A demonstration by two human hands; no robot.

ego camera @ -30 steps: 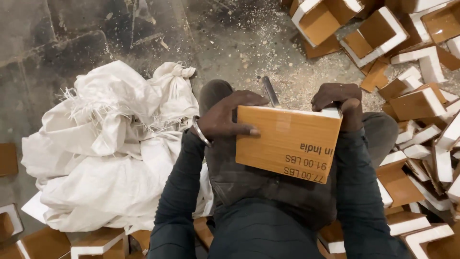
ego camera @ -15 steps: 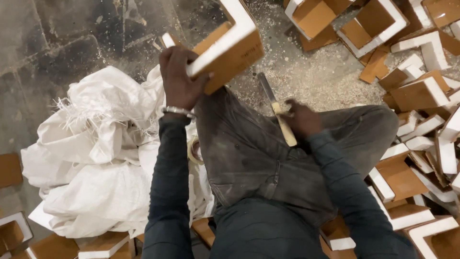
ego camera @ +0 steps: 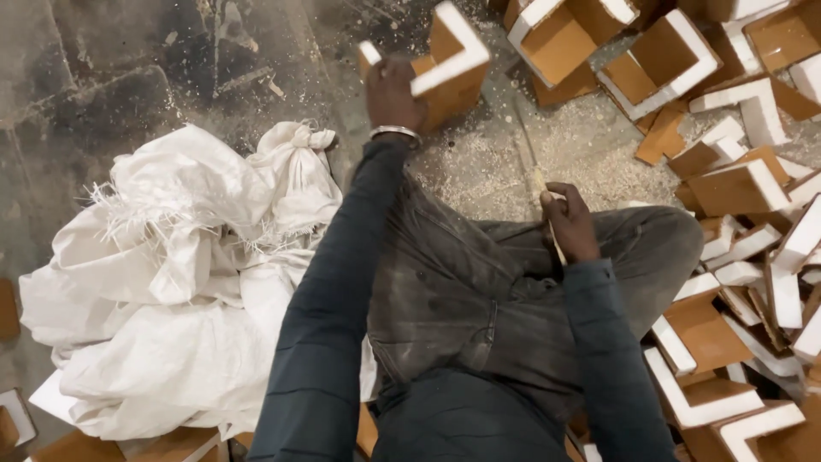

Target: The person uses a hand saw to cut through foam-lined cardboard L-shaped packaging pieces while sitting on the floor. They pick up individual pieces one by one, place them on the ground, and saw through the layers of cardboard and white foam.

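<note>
Risk of a drop first: left hand (ego camera: 392, 92) stretched far out over the floor (ego camera: 128, 77), fingers curled round one edge of an open wooden box (ego camera: 445, 64), a one-sided grip on a tilted, blurred load, so likely to slip or swing and knock into the pile of boxes (ego camera: 735, 171) just beyond. Second hazard at the right hand (ego camera: 571, 224): fingers pressed together round a thin pale stick-like tool (ego camera: 544, 192), exact kind hard to tell, resting at the knee and close to the trouser cloth, liable to jab if the arm shifts. Box itself brown-sided with thick white rims, open face turned up and sideways, held above a floor dusted with sawdust, ahead of the knees. White woven sacks (ego camera: 180, 291) heaped beside the left arm, clear of the box.
</note>
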